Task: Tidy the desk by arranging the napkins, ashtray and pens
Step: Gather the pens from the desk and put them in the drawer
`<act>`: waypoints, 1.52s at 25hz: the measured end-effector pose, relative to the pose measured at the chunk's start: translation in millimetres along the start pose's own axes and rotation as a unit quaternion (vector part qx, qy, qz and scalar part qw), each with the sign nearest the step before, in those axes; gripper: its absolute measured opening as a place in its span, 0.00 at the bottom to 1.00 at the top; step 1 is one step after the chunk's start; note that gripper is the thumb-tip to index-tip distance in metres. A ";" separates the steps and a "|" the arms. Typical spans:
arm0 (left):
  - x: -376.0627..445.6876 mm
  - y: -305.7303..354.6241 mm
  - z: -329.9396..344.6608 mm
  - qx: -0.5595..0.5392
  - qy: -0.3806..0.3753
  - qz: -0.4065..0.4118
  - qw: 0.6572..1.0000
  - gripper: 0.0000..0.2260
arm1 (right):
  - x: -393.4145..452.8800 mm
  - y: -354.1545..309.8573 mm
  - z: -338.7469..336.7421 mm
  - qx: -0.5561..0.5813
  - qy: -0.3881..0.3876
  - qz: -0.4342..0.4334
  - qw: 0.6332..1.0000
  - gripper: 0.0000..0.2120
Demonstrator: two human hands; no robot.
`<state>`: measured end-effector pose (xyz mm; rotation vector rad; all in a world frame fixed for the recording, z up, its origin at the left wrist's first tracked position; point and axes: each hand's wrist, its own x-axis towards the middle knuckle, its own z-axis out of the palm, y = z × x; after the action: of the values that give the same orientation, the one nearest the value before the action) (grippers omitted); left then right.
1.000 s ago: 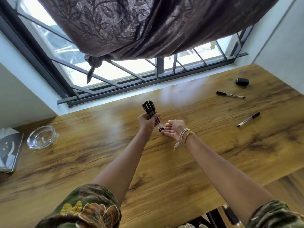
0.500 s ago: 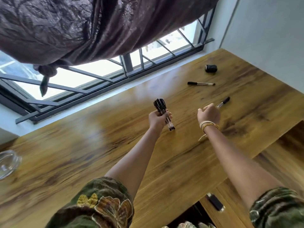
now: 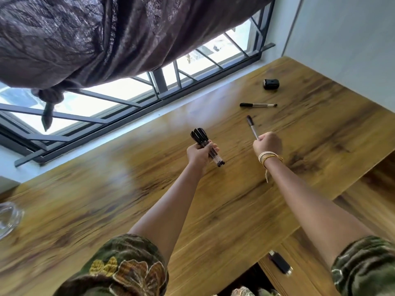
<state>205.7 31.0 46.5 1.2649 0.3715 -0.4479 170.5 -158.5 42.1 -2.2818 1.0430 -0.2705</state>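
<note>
Over at nine o'clock, right at the frame's edge, the ashtray [image 3: 8,218] sits on the desk [image 3: 128,199]: clear, faceted glass, only partly in view. No napkins visible, so can't judge that part of the job.

Moving in to the centre, the left hand [image 3: 197,153] is wrapped tight around a bundle of pens [image 3: 206,146], fingers closed on the barrels, black caps fanning out toward eleven o'clock, tips pointing down near the wood. Clear plastic barrels, slim and round.

Just to the right, the right hand [image 3: 266,143] is fisted around a single pen [image 3: 252,128], fingers curled shut on its lower end, black cap sticking up toward eleven o'clock. That one looks destined for the bundle.

Further out at one o'clock, a last loose pen [image 3: 257,105] lies flat on the wood, and beyond it a small black rounded object [image 3: 271,84], hard to identify.

So pen-gathering looks mostly done: one in hand to merge, one left to collect. The desk itself is glossy wood-grain laminate, streaky brown and gold.
</note>
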 end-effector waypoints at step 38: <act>45.5 23.8 -32.9 0.030 0.058 -0.021 0.998 0.12 | 120.3 -72.4 32.4 -0.296 -0.065 -0.140 0.943 0.19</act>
<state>256.2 63.1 34.6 1.3463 0.4872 -0.4240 309.1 -196.6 52.4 -2.9478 0.7989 0.1025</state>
